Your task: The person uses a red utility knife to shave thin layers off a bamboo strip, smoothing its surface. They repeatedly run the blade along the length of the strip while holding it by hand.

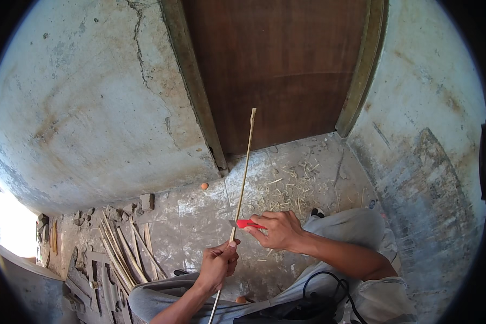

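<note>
A long, thin strip of bamboo or wood [245, 167] slants upward from my lap toward the brown door. My left hand [217, 264] is closed round its lower part, thumb pressed along it. In my right hand [279, 231] is a red-handled utility knife [248, 223], gripped with the fingers wrapped over the handle. The knife's short grey blade lies against the strip, just above my left hand. Pale curled shavings [291, 186] are scattered on the floor beyond my right hand.
Several split strips [121, 251] lean in a bundle at the left, beside rubble and a grey slotted panel [100, 286]. A small orange ball-like thing [204, 186] lies near the cracked wall [102, 102]. The closed door [275, 70] stands ahead. A black cable [340, 286] crosses my lap.
</note>
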The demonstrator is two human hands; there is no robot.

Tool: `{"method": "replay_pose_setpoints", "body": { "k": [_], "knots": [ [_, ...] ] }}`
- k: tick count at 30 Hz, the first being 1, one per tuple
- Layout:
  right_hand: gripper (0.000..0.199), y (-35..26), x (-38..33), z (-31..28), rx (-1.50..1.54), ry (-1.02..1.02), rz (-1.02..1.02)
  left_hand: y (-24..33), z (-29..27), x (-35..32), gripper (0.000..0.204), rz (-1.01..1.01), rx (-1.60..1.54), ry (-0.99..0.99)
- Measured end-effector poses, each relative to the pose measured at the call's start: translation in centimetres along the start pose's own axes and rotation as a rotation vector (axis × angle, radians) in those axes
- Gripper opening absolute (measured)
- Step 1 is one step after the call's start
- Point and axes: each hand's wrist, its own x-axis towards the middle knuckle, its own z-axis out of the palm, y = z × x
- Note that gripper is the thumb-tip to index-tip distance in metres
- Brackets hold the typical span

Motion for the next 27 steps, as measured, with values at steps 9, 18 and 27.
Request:
{"method": "replay_pose_setpoints", "body": {
  "k": [9, 18, 27],
  "knots": [
    [0.041, 3.5, 2.4, -2.8, 0.017, 0.081, 0.268, -0.7, -0.1, -1.3, 0.037, -0.005, 0.174, -0.037],
    [0.033, -1.4, -1.8, 0.2, 0.101, -0.134, 0.024, -0.2, -0.6, 0.0, 0.035, 0.041, 0.21, -0.06],
    [0.03, -1.5, -1.9, 0.8, 0.031, -0.084, 0.014, -2.0, -0.8, 0.2, 0.034, 0.423, 0.724, 0.076]
  ]
}}
